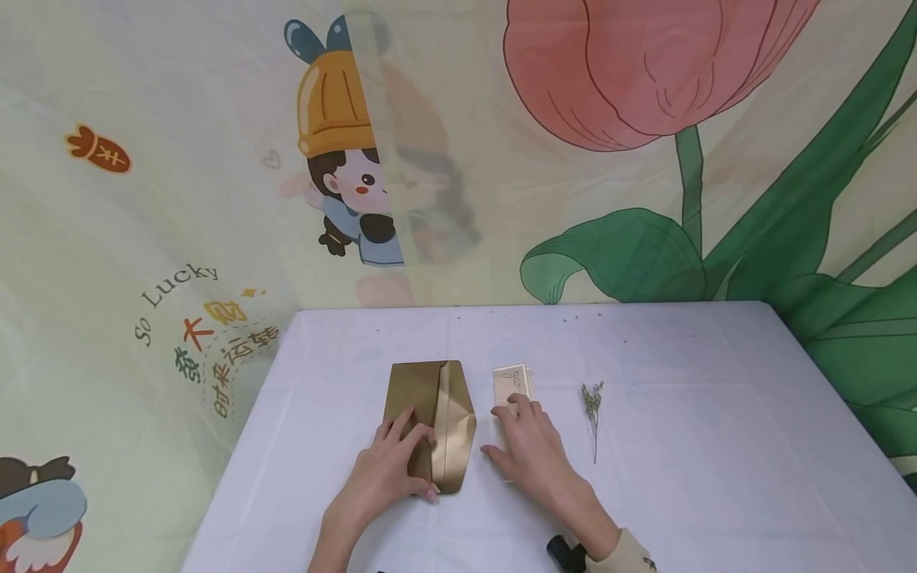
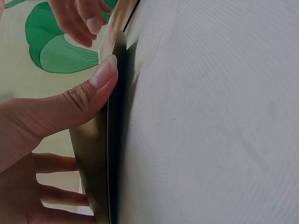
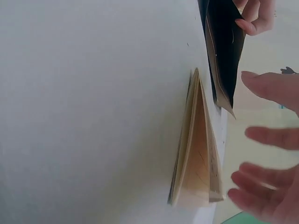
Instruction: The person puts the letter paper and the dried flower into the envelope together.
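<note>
In the head view a gold envelope (image 1: pixel 414 386) lies left of the table's middle, its pointed flap extended to the right. My left hand (image 1: pixel 390 461) holds it, fingers over its face and thumb at its near edge; the left wrist view shows the thumb (image 2: pixel 88 91) along that edge. A dark gap shows inside the envelope (image 3: pixel 224 51) in the right wrist view. My right hand (image 1: pixel 533 454) is over a small cream folded card (image 1: pixel 510 380) and partly hides it. Seen from the right wrist, its spread fingers (image 3: pixel 273 137) are apart from the card (image 3: pixel 196 163), which stands slightly ajar.
A small dried flower sprig (image 1: pixel 592 410) lies right of the card. The white tablecloth (image 1: pixel 716 446) covers the table, with tiny dark specks near its far edge. A printed curtain (image 1: pixel 444 159) hangs behind. A black device (image 1: pixel 566 553) is at my right wrist.
</note>
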`<action>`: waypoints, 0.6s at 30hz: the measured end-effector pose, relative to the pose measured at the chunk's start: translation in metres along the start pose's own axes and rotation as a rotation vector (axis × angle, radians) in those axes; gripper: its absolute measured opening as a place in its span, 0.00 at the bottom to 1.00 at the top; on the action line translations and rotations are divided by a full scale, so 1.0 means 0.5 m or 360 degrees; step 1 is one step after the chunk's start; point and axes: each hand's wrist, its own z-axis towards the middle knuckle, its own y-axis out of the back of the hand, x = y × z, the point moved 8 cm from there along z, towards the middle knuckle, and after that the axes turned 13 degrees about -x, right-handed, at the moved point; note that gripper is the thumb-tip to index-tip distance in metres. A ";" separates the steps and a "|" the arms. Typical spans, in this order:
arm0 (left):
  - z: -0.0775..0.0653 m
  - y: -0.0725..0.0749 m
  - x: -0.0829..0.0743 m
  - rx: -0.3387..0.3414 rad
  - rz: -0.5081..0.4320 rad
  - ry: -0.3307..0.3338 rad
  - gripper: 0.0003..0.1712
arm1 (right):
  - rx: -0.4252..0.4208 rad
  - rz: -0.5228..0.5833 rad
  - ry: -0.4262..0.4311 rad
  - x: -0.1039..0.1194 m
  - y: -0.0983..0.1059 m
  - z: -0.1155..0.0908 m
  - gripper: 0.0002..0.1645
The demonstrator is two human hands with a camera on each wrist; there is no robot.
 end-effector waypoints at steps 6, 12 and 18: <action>0.001 0.000 -0.001 -0.0006 -0.0001 -0.0008 0.42 | -0.0051 -0.0030 -0.0179 -0.027 0.009 0.001 0.38; 0.001 -0.002 0.002 0.0001 0.0006 -0.0008 0.42 | -0.0068 -0.0083 -0.0302 -0.045 0.013 0.002 0.43; 0.001 -0.003 0.004 0.0004 0.0010 -0.0008 0.42 | 0.0013 -0.0182 -0.0426 -0.058 0.010 -0.003 0.47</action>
